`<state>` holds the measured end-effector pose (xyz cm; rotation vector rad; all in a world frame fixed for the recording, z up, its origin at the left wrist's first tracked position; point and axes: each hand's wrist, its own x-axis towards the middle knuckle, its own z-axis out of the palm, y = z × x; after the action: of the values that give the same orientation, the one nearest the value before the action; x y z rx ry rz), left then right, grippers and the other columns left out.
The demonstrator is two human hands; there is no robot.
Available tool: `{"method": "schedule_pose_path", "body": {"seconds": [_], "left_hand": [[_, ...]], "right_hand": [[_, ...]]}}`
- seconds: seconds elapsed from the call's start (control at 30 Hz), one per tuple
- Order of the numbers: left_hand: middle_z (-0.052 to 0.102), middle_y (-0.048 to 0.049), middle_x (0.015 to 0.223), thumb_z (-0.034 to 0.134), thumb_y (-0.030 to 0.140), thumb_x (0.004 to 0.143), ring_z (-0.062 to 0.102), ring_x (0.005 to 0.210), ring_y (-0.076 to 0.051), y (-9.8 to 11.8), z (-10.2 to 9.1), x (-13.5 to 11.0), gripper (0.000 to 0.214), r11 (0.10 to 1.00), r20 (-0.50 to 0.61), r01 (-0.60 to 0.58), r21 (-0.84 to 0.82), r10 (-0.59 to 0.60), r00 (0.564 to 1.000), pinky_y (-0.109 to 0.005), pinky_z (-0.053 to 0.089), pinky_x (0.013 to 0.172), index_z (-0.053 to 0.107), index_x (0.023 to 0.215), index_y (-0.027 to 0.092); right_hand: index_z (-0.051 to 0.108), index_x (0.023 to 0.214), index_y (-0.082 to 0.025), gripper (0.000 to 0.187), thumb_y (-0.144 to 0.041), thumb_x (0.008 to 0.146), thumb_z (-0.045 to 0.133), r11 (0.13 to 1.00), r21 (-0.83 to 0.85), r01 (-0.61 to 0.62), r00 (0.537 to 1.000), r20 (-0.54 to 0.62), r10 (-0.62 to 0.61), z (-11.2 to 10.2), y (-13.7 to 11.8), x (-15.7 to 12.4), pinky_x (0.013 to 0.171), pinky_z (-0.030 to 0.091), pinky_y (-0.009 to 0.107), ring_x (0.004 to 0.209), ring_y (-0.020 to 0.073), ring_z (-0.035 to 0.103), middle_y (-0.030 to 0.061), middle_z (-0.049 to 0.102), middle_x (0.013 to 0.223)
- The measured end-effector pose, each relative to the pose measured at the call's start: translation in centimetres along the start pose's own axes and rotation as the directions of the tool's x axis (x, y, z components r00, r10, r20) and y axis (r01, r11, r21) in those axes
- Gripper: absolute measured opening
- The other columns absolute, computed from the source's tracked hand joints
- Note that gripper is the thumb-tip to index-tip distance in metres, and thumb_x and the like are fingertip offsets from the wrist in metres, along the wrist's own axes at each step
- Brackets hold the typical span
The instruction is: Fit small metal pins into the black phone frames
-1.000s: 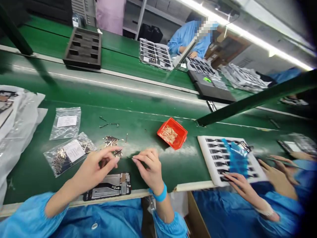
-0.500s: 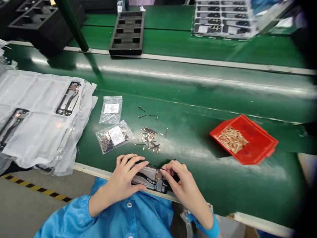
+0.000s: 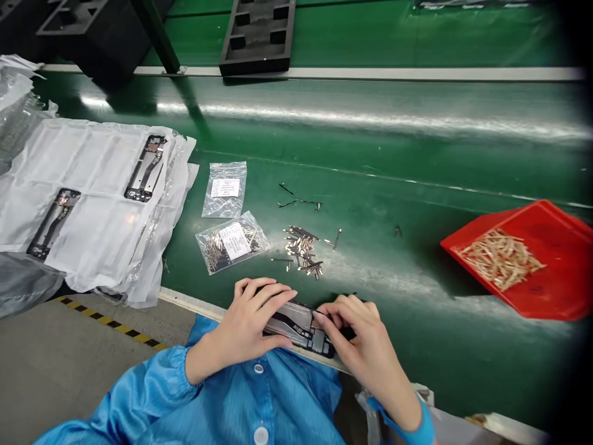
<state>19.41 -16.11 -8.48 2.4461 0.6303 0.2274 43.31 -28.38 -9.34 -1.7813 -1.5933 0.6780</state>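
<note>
A dark metal phone frame [image 3: 301,324] lies at the near edge of the green bench. My left hand [image 3: 250,321] rests on its left part, fingers laid over it and thumb under its edge, holding it down. My right hand [image 3: 359,334] is at the frame's right end with thumb and forefinger pinched together on something too small to make out. Just beyond lies a loose heap of small metal pins [image 3: 303,247].
Two clear bags of parts [image 3: 229,244] lie left of the pins. White wrapped sheets with phone frames [image 3: 92,198] cover the left. A red tray of gold pins [image 3: 528,259] sits at right. Black foam trays [image 3: 259,34] stand beyond the conveyor strip.
My hands left the pin heap and came back onto the phone frame at the bench edge. The view swung left and down; the co-workers and the white parts tray are out of sight.
</note>
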Motion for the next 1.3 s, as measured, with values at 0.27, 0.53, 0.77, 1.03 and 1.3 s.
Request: {"method": "schedule_pose_path", "body": {"seconds": [0.27,0.53,0.77,1.03,1.3], "left_hand": [[0.066,-0.0151,0.149,0.077,0.065,0.090,0.053,0.139,-0.037,0.1,-0.1,0.0,0.085,1.000,-0.005,-0.009,0.008,0.009,1.000,-0.051,0.034,0.109,0.045,0.158,0.024],[0.065,-0.0168,0.148,0.073,0.056,0.097,0.055,0.138,-0.035,-0.3,-0.3,-0.1,0.082,0.992,0.098,-0.118,-0.032,0.121,0.988,-0.052,0.037,0.112,0.039,0.165,0.025],[0.072,-0.0172,0.138,0.076,0.042,0.097,0.062,0.124,-0.032,-0.1,-0.1,-0.1,0.052,0.951,-0.212,-0.275,-0.143,0.242,0.947,-0.049,0.044,0.102,0.053,0.140,0.023],[0.074,-0.0165,0.134,0.072,0.047,0.098,0.067,0.112,-0.029,1.7,-0.8,0.1,0.046,0.970,-0.262,-0.227,-0.083,0.199,0.944,-0.041,0.045,0.086,0.054,0.132,0.022],[0.074,-0.0151,0.133,0.076,0.046,0.093,0.067,0.107,-0.028,2.6,-1.1,0.6,0.063,0.974,-0.263,-0.188,-0.124,0.151,0.953,-0.041,0.045,0.084,0.049,0.144,0.021]], "right_hand": [[0.070,0.104,-0.024,0.009,-0.026,0.108,0.062,0.996,-0.028,0.087,0.994,-0.060,-0.088,0.5,0.5,-0.6,0.071,0.032,0.037,0.073,0.0172,0.053,-0.0018,0.056,0.075],[0.062,0.125,-0.023,0.020,-0.033,0.106,0.063,0.994,-0.097,0.042,0.984,-0.169,-0.058,1.5,0.6,-1.1,0.075,0.041,0.038,0.082,0.0213,0.060,0.0036,0.063,0.092],[0.062,0.133,-0.031,0.029,-0.045,0.109,0.056,0.949,0.189,-0.253,0.965,-0.021,0.261,1.1,-1.7,-2.6,0.087,0.056,0.039,0.106,0.0266,0.070,0.0084,0.070,0.124],[0.064,0.116,-0.025,0.040,-0.061,0.101,0.066,0.674,0.549,-0.494,0.852,0.150,0.502,0.5,-2.6,-2.4,0.062,0.058,0.025,0.073,0.0188,0.066,0.0033,0.070,0.087],[0.060,0.115,-0.025,0.043,-0.064,0.099,0.068,0.545,0.660,-0.516,0.828,0.223,0.514,0.1,-3.0,-2.0,0.068,0.057,0.026,0.079,0.0194,0.064,0.0027,0.066,0.089]]}}
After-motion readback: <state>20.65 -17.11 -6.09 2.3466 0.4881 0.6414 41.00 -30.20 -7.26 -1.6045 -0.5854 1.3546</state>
